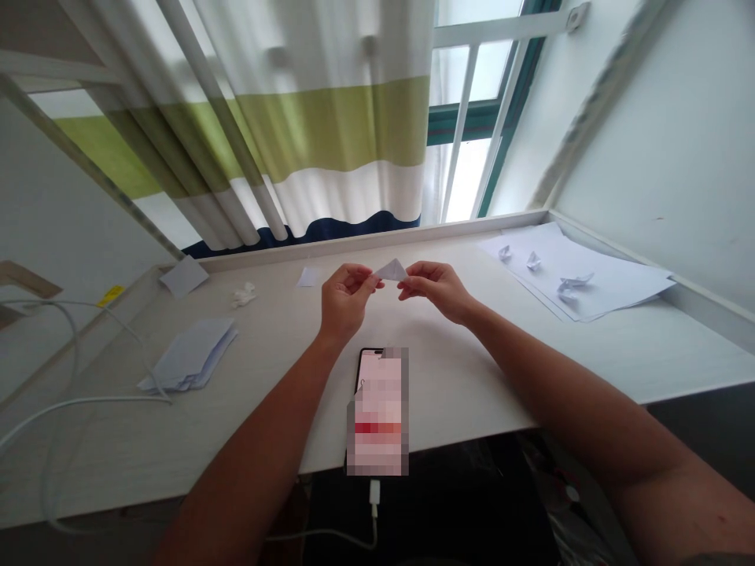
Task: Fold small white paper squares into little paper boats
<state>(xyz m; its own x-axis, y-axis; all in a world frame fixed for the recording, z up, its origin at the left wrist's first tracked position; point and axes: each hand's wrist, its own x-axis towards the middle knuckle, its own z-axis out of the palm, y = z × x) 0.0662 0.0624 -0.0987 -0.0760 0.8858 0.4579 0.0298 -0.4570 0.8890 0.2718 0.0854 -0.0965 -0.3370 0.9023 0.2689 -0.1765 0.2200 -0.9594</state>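
A small piece of white paper folded into a triangle is held up over the desk, its point upward. My left hand pinches its left corner between thumb and fingers. At the right corner, the thumb and fingertips of my right hand are closed on the same paper. Below the hands lies a phone with its screen lit and partly blurred. Just left of my left hand, a small white paper scrap rests on the desk.
Stacked paper pieces and a crumpled tissue lie left, near a looping white cable. Large white sheets at right carry several small folded paper shapes. A raised rim borders the desk's back; a charging cable hangs from the phone.
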